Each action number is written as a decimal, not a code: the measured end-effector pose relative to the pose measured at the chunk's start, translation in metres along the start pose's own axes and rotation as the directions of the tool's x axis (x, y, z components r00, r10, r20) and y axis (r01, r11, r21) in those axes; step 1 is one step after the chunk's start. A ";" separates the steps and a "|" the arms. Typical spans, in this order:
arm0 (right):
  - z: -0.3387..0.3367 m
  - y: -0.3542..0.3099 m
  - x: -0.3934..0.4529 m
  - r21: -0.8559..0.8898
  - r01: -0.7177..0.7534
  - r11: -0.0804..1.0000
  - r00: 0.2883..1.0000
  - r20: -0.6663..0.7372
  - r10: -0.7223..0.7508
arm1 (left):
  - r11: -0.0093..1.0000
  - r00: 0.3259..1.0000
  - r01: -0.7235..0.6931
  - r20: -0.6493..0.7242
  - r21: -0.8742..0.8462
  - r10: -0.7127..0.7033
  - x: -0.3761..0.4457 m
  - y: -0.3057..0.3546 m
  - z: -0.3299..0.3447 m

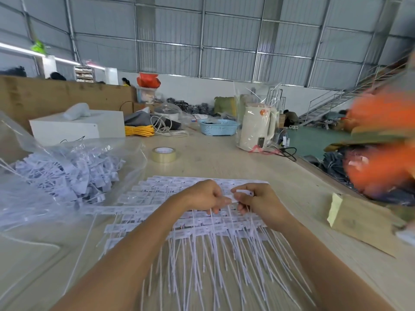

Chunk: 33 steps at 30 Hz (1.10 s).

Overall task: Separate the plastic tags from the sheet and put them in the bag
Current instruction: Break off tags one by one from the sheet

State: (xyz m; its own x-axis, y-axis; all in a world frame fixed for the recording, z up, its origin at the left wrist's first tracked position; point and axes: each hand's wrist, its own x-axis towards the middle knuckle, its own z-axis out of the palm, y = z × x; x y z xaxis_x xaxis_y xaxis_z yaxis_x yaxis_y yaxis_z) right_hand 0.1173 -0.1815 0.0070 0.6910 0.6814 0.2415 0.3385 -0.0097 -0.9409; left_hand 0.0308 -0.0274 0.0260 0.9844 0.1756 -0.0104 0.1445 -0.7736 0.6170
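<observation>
Both hands meet over the sheet of tags (179,198) in the middle of the bench (280,176). The left hand (202,196) and the right hand (256,198) pinch one white tag (233,197) between their fingertips. The clear bag (45,176) with loose tags lies near the left edge.

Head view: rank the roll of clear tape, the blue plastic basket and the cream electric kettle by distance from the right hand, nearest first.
1. Roll of clear tape: on the table, ahead and left of the right hand.
2. Cream electric kettle: farther back, slightly right, under clear wrap.
3. Blue plastic basket: just behind and left of the kettle; these two are nearly level, so the order is tentative.
</observation>
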 end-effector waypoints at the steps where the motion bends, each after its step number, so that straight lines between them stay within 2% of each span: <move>1: 0.000 0.000 0.000 -0.030 -0.012 0.999 1.000 0.013 0.012 | 1.000 1.000 -0.013 0.006 -0.027 0.014 -0.001 0.000 0.000; 4: -0.001 0.002 -0.001 -0.107 -0.056 0.993 0.996 0.064 0.063 | 0.999 0.998 -0.051 -0.034 -0.007 0.051 -0.001 0.003 0.001; 8: 0.000 0.000 -0.002 -0.064 -0.065 0.996 0.992 0.107 0.071 | 0.998 0.993 -0.056 -0.105 0.011 0.057 0.001 0.006 0.004; 11: 0.003 0.000 -0.002 -0.132 -0.005 0.991 0.998 0.058 0.013 | 0.995 0.987 -0.014 -0.163 -0.095 -0.001 0.003 0.007 0.005; 16: 0.008 -0.002 0.001 -0.240 0.116 0.964 0.991 -0.042 -0.129 | 0.931 0.983 0.066 -0.135 -0.360 -0.122 -0.001 0.015 -0.001; 18: 0.008 -0.005 0.001 -0.376 0.239 0.895 0.957 -0.062 -0.282 | 0.873 0.983 0.113 -0.076 -0.474 -0.168 -0.005 0.016 -0.005; 20: 0.007 -0.009 0.002 -0.542 0.408 0.735 0.871 -0.010 -0.490 | 0.823 0.981 0.153 -0.017 -0.547 -0.194 -0.008 0.018 -0.008; 21: 0.006 -0.010 0.003 -0.589 0.453 0.669 0.837 0.023 -0.547 | 0.822 0.980 0.148 -0.027 -0.550 -0.195 -0.007 0.019 -0.009; 22: 0.004 -0.010 0.004 -0.590 0.455 0.667 0.836 0.025 -0.548 | 0.835 0.980 0.131 -0.055 -0.534 -0.189 -0.006 0.021 -0.009; 24: -0.001 -0.011 0.007 -0.554 0.375 0.743 0.876 -0.051 -0.480 | 0.863 0.983 0.090 -0.095 -0.497 -0.157 -0.003 0.024 -0.008; 26: -0.017 -0.013 0.010 -0.471 0.195 0.860 0.905 -0.251 -0.343 | 0.876 0.991 0.078 -0.057 -0.476 -0.119 -0.003 0.026 -0.010; 28: -0.045 -0.013 0.011 -0.163 0.029 0.986 0.886 -0.453 -0.101 | 0.904 0.995 0.073 -0.028 -0.422 -0.094 -0.006 0.023 -0.012; 29: -0.056 -0.015 0.010 0.061 0.002 0.998 0.891 -0.454 0.026 | 0.919 0.996 0.065 -0.029 -0.388 -0.083 -0.007 0.022 -0.013; 31: -0.060 -0.020 0.006 0.415 -0.074 0.907 0.938 -0.280 0.205 | 0.942 0.998 0.056 -0.001 -0.330 -0.060 -0.009 0.021 -0.012; 32: -0.054 -0.022 0.005 0.470 -0.135 0.872 0.953 -0.178 0.244 | 0.956 0.999 0.052 0.023 -0.289 -0.048 -0.010 0.022 -0.011; 33: -0.044 -0.025 0.005 0.453 -0.188 0.872 0.963 -0.090 0.255 | 0.973 0.998 0.047 0.049 -0.224 -0.037 -0.009 0.023 -0.009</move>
State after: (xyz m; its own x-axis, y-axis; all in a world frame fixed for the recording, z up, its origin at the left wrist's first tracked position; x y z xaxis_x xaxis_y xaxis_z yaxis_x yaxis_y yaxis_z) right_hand 0.1406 -0.2098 0.0421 0.8090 0.5877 0.0144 -0.1242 0.1948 -0.9729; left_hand 0.0240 -0.0411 0.0471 0.9821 0.1741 -0.0714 0.1643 -0.6085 0.7763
